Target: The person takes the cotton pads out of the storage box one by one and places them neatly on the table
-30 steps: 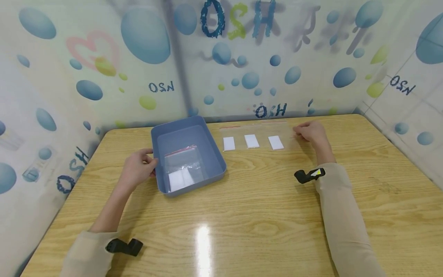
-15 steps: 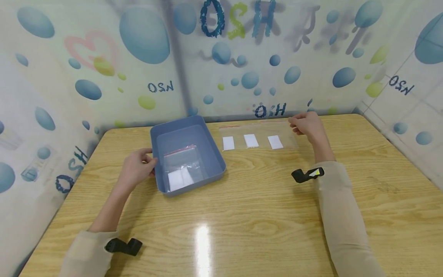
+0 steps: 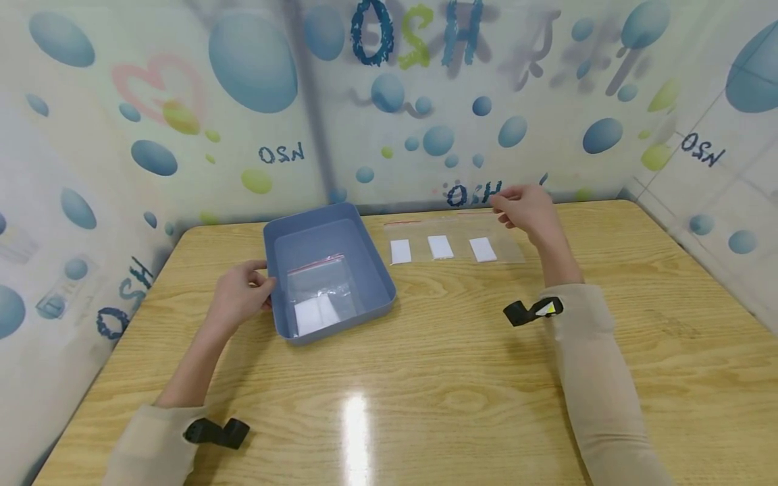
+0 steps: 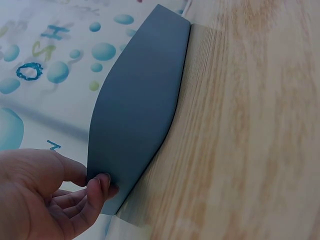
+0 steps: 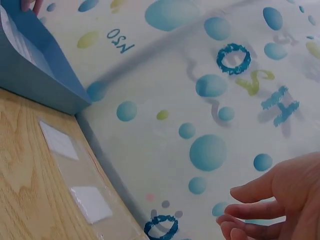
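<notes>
My left hand (image 3: 238,295) is at the left side of a blue-grey plastic tray (image 3: 372,277), holding it by the rim. In the left wrist view its fingers (image 4: 102,182) lie against the tray's outer wall. Inside the tray are clear zip bags (image 3: 319,270) with white cards (image 3: 316,312) in them. Right of the tray, a row of clear zip bags (image 3: 425,228) with red seal strips lies flat, each with a small white card (image 3: 440,247). Above the rightmost bag my right hand (image 3: 527,210) hovers empty, its fingers loosely bent.
The wooden table (image 3: 425,378) ends at a back wall (image 3: 389,135) covered with a bubble-print sheet, close behind the bags. Side walls with the same print stand left and right. A light reflection shows on the table's front part.
My right hand has risen from beside the right end of the bag row and shifted left over the rightmost bag. The left hand and the tray have stayed put.
</notes>
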The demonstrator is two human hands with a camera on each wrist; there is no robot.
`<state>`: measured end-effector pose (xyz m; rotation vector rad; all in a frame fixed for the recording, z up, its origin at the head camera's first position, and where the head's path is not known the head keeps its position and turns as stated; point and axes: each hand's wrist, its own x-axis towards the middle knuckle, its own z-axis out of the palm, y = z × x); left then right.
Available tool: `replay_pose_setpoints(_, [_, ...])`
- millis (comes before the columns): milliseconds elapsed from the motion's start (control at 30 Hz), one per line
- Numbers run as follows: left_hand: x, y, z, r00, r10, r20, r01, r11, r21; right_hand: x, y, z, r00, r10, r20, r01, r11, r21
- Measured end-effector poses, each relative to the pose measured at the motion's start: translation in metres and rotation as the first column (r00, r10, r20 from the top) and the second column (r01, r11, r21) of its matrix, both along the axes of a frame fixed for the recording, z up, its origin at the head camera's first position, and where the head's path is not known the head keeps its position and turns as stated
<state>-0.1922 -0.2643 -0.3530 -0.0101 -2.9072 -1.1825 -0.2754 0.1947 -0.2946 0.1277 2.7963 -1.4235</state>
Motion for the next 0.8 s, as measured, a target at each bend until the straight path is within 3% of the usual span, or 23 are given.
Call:
replay_pose_setpoints(500, [0.005, 0.003, 0.0, 1.0, -0.001, -0.008, 0.001, 1.0, -0.011, 0.015, -0.026, 0.017, 0.991, 0.082, -0.101, -0.088, 0.995, -0.052])
replay_pose_setpoints(800, [0.008, 0.005, -0.001, 1.0, 0.005, -0.013, -0.005, 1.0, -0.013, 0.025, -0.044, 0.02, 0.978, 0.158, -0.133, -0.162, 0.987, -0.019])
